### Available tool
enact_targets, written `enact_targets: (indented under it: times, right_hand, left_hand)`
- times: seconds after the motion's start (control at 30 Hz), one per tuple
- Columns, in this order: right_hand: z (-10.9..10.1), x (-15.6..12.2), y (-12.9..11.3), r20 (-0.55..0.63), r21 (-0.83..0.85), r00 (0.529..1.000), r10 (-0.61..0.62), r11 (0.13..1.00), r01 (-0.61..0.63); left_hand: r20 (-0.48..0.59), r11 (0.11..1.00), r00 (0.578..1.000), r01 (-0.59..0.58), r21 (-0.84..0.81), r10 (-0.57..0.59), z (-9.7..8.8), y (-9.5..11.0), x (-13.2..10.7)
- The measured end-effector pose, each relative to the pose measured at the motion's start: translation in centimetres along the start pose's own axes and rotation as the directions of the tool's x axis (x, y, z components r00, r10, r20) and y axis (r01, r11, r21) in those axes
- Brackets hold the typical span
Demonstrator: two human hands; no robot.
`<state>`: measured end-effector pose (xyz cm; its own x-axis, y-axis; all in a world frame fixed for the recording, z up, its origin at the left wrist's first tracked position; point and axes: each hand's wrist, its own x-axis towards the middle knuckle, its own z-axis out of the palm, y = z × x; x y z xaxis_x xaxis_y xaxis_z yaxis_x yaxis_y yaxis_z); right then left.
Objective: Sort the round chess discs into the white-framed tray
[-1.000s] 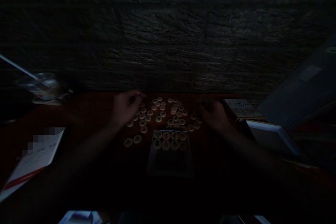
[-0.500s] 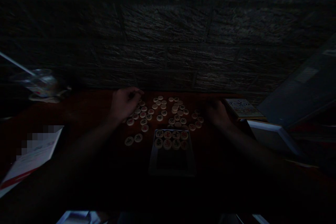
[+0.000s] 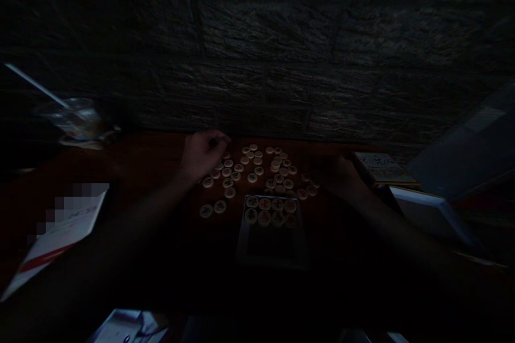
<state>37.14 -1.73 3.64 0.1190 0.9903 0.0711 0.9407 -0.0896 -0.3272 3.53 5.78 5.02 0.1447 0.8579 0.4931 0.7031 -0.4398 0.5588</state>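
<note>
Round xiangqi pieces (image 3: 235, 176) with red or black characters lie scattered across the dark table, some stacked. At their far left edge is my left hand (image 3: 204, 154), its fingers curled in with thumb and fingertips close together; anything held there is hidden. My right hand (image 3: 336, 174) rests low beside the pieces at the right (image 3: 311, 190), its fingers lost in shadow. Nearer to me, between both forearms, lies a shallow box tray (image 3: 272, 249) with two rows of pieces at its far end. Two pieces (image 3: 213, 208) lie apart, left of the tray.
A plastic cup with a straw (image 3: 78, 120) stands at the far left. A printed sheet (image 3: 60, 246) lies at the left. On the right are a small patterned box (image 3: 384, 167) and an open box lid (image 3: 428, 211). A stone wall (image 3: 257, 64) closes off the back.
The whole view has shifted slightly, so things appear further right. My right hand has come a little closer to the pieces beside it. My left hand stays by the left pieces.
</note>
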Motion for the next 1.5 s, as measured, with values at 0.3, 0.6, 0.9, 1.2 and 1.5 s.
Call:
enact_targets:
  times: [0.3,0.6,0.9,1.2,1.5]
  right_hand:
    - [0.3,0.2,-0.1,-0.013,0.055,0.999,-0.038,0.998,0.038]
    - [0.2,0.0,-0.2,-0.019,0.067,0.999,-0.041,0.997,0.042]
    - [-0.2,-0.5,-0.7,-0.158,0.137,0.986,-0.051,0.988,0.073]
    - [-0.1,-0.7,-0.6,-0.190,0.259,0.978,-0.090,0.956,0.139]
    - [0.3,-0.8,-0.5,-0.181,0.270,0.973,-0.144,0.944,0.190]
  left_hand:
    - [0.035,1.000,0.999,-0.027,0.016,0.026,0.3,-0.1,-0.2]
    - [0.034,0.999,0.998,-0.044,0.032,0.043,0.3,-0.2,-0.2]
    - [0.018,0.999,0.999,-0.034,0.016,0.034,0.4,-0.5,-0.1]
    - [0.052,0.997,0.996,-0.072,-0.037,0.074,0.1,-0.7,0.4]
    - [0.063,0.996,0.998,-0.018,-0.082,0.023,-0.5,-1.6,1.1]
